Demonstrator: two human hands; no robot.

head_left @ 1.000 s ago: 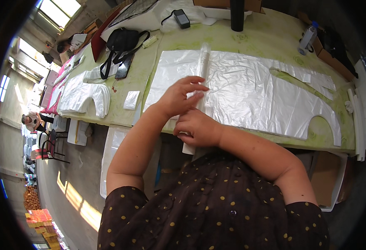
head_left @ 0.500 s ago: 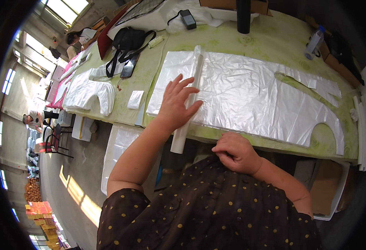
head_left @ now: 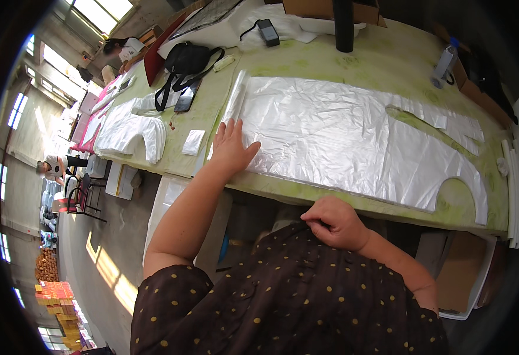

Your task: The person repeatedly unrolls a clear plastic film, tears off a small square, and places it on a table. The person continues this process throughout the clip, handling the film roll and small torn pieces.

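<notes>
Step, judged: smoothing silvery-white, handle-cut plastic film (head_left: 330, 133), rightward of left hand (head_left: 231, 149), using slim whitish plastic-looking tube (head_left: 234, 100). Left spread, ungripping, at tube's near end. Right hand (head_left: 337, 223) curled, contents hidden. Next likely needs: even palm pressure.

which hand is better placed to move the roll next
Likely the left hand: it is spread at the near end of the roll; the right hand is curled beside the shirt.
</notes>
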